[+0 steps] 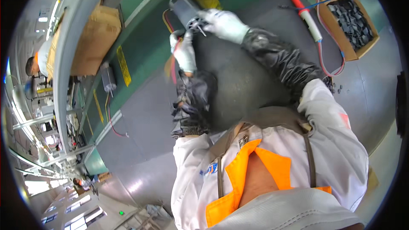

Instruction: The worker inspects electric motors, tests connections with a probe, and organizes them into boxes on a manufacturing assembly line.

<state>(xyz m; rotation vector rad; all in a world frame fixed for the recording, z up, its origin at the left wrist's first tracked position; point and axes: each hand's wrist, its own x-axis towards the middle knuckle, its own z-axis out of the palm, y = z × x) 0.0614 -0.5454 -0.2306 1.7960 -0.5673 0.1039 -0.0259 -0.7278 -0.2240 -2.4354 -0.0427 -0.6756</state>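
Note:
A grey cylindrical motor (183,9) lies tilted at the edge of the green belt, its open end with a dark and silvery fitting turned toward me. My right hand (225,24), in a white glove, closes its fingers at that end from the right. Just below the motor, my left hand (185,54), also gloved, pinches the red and yellow wires (173,66) close to the fitting. The fingertips of both hands nearly meet there, and the exact contact is partly hidden.
A second motor (108,79) with trailing wires rests on the green belt (140,44) at left. On the right are a red-and-white handled tool (303,13) with a cord and a cardboard box (348,55) of dark small pieces. Another person (41,61) is beyond the belt.

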